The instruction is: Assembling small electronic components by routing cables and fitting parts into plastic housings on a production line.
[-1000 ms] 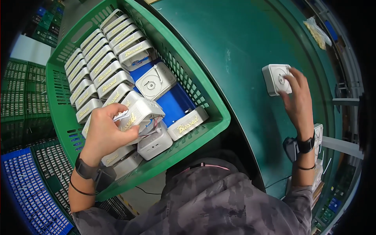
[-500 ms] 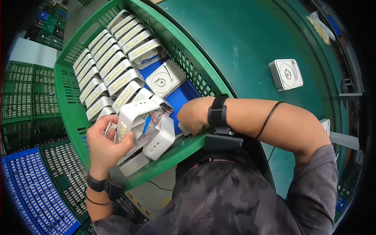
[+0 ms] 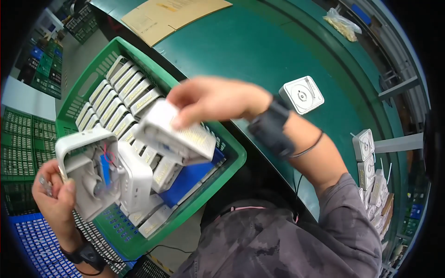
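Your left hand point(image 3: 54, 197), at the left edge of the green crate point(image 3: 232, 153), is closed around an opened white casing point(image 3: 90, 173), gripping its lower left corner; the shell faces you, with red and blue wires and a small blue part showing inside. Just right of it, over the middle of the crate, your right hand point(image 3: 211, 99) pinches a closed white unit point(image 3: 178, 134) by its upper face, fingers on top, lifted clear of the rows below. Most of the crate is still packed with white units point(image 3: 120, 95) standing on edge, so by my reading little has come out. Right of the crate, one finished-looking square unit point(image 3: 302, 95) lies flat on the green tabletop point(image 3: 259, 46), and a few more are stacked at the tabletop's far right edge point(image 3: 368, 157).

Against half a second ago, your right arm no longer reaches low into the crate: it has come up with a unit in its grip. The casing in your left hand has turned so its open inside faces you.
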Motion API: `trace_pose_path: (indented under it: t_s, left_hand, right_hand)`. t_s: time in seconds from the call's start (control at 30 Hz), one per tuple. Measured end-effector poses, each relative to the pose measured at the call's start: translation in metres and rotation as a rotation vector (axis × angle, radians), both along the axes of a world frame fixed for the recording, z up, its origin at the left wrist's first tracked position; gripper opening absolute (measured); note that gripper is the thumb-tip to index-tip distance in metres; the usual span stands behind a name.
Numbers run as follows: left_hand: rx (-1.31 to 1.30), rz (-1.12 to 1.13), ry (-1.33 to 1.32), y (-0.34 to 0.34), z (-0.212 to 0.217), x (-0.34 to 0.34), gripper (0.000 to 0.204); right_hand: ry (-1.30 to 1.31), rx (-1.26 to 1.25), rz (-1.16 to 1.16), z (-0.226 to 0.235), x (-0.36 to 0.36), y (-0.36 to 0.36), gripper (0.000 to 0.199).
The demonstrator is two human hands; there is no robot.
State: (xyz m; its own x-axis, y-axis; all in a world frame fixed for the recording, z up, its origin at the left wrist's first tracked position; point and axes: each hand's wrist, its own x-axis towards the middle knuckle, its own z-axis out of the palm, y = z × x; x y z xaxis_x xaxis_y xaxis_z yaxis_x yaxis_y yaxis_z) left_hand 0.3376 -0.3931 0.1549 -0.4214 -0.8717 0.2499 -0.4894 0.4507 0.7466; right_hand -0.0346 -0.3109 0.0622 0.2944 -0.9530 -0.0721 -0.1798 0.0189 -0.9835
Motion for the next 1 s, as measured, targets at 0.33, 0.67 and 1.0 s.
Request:
trace_pose_path:
  t_s: [0.33, 0.67, 1.0]
  left_hand:
    - [-0.086, -0.236, -0.017, -0.040, 0.039, -0.170, 0.019]
    - [-0.115, -0.389, 0.049, -0.031, -0.027, -0.319, 0.033]
    - [-0.057, -0.373, 0.013, -0.021, -0.048, -0.360, 0.031]
  right_hand:
    - [1.068, -0.474, -0.453, 0.003, -0.159, 0.046, 0.036]
    - [0.688, -0.455, -0.698, -0.028, -0.101, 0.080, 0.109]
    - [0.671, -0.565, -0.911, -0.062, -0.086, 0.066, 0.110]
